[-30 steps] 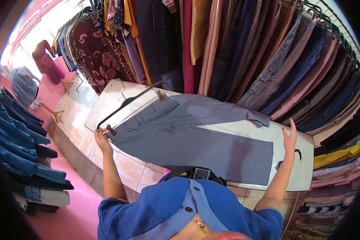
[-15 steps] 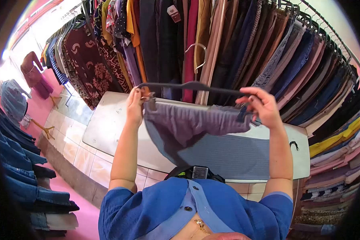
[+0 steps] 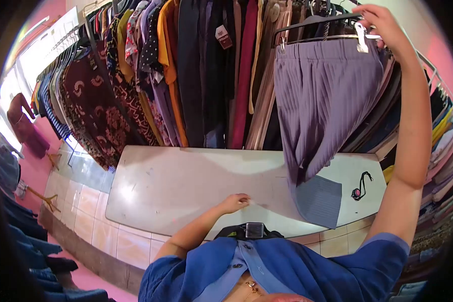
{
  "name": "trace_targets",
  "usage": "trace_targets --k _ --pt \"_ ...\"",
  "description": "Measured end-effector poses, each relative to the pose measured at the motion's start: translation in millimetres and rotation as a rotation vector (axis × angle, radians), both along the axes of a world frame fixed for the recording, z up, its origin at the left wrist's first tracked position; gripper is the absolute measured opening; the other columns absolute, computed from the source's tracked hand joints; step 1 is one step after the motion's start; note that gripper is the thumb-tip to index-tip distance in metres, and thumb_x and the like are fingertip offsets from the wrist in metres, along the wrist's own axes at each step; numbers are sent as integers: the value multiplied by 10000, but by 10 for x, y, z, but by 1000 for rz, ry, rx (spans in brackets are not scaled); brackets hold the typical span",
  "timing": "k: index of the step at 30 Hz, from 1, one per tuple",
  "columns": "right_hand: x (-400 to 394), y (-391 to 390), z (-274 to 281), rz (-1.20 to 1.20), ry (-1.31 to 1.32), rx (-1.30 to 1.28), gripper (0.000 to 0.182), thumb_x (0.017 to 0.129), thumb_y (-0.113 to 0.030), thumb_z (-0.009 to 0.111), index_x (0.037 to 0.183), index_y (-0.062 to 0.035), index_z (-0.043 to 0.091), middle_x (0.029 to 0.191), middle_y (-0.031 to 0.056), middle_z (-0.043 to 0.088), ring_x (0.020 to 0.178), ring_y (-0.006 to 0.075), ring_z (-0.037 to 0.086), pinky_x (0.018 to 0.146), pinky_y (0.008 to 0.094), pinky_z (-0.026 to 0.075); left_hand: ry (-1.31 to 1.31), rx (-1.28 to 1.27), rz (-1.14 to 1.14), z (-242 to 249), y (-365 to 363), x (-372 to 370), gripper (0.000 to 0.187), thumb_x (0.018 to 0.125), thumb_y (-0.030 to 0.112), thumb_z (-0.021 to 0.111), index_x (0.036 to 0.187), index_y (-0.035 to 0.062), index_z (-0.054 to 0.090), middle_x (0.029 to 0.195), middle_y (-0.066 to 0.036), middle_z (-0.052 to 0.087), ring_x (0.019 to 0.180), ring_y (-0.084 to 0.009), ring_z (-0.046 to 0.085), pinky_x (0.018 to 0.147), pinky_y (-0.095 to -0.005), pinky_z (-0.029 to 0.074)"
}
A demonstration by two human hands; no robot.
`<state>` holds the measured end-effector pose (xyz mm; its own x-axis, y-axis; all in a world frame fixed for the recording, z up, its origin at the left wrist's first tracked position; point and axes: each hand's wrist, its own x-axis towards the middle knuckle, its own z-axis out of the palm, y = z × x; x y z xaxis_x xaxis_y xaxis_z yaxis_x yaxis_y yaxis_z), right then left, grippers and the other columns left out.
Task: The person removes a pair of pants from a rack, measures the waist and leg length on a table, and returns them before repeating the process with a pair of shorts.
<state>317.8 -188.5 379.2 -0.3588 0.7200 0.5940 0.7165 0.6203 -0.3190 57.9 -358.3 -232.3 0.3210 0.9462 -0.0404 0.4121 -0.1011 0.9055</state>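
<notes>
Up at the right, my right hand (image 3: pixel 382 27) grips the right end of a black hanger (image 3: pixel 314 21). Grey-purple ribbed trousers (image 3: pixel 327 85) with an elastic waist hang from its clips, in front of the clothes rack. Their lower part reaches down to the white table (image 3: pixel 196 176), where blue-grey ribbed fabric (image 3: pixel 319 201) lies. My left hand (image 3: pixel 236 203) is low over the table's near side, its fingers curled together; whether anything small is in them cannot be made out.
A rack of hanging clothes (image 3: pixel 201 75) runs behind the table. On the table's right lies a black cord with a small round piece (image 3: pixel 357 193). Folded clothes (image 3: pixel 438 201) are stacked at the right, and jeans (image 3: pixel 20 241) hang at the left.
The hanger with the trousers has moved up and right, to the rack. My left hand has let go of it and come down over the table. The trousers now hang at length.
</notes>
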Motion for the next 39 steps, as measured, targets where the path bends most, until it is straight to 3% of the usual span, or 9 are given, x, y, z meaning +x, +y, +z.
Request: trace_targets --k 3,9,14,22,29,33,34,35,39 --pt "-608 -150 207 -58 -28 83 232 835 -62 492 937 40 675 724 117 645 517 145 566 432 285 461 388 113 393 -94 -114 -642 467 781 335 670 1203 160 570 1147 -78 625 1132 -289 542 931 -434 440" --pt "-1352 443 655 -222 -14 -74 243 865 -49 467 961 59 662 734 179 659 455 198 548 394 313 415 807 -138 926 -337 -432 -1446 601 828 434 560 1372 242 393 1474 -144 280 1388 -368 155 1079 -602 91" --pt "-1764 1122 951 -258 283 73 180 827 -45 537 861 72 670 731 219 660 520 269 621 420 399 462 883 26 922 -283 -549 -1467 569 827 436 539 1345 226 433 1457 -145 307 1374 -368 189 1075 -599 106" --pt "-2214 1744 829 -632 23 396 164 827 -48 538 872 33 674 883 253 662 827 344 672 650 412 552 856 104 1004 -301 -571 -1412 521 784 377 602 1261 190 506 1422 -138 359 1345 -354 246 1064 -592 149" --pt "-2169 1969 184 -405 44 395 264 828 -87 507 1046 19 611 927 265 630 863 401 626 720 467 513 836 45 977 -173 -572 -1382 491 814 340 582 1271 183 499 1431 -124 349 1356 -346 228 1083 -574 136" --pt "-2024 1810 -664 -170 -194 1042 363 895 -170 522 1234 -43 533 1297 176 493 1210 352 445 1000 440 369 864 74 983 -303 -568 -1412 498 828 333 570 1296 187 486 1435 -110 353 1368 -336 221 1090 -563 127" --pt "-2071 1855 -1157 156 -96 1237 153 803 -139 536 891 -109 658 802 69 646 520 188 541 466 314 447 870 54 971 -248 -566 -1389 498 828 333 570 1296 187 486 1435 -110 353 1368 -336 221 1090 -563 127" --pt "-2071 1542 -1511 494 -112 1101 67 714 -90 545 730 -99 610 762 90 614 647 280 571 614 380 490 864 4 965 -156 -546 -1366 501 831 332 566 1303 188 481 1438 -105 350 1373 -331 216 1093 -559 124" --pt "-1868 1867 -3166 583 -480 374 98 720 -83 541 765 -48 621 810 96 596 838 283 593 756 370 503 861 -39 965 -97 -520 -1360 474 832 299 563 1285 179 495 1447 -104 340 1373 -331 220 1096 -555 123"
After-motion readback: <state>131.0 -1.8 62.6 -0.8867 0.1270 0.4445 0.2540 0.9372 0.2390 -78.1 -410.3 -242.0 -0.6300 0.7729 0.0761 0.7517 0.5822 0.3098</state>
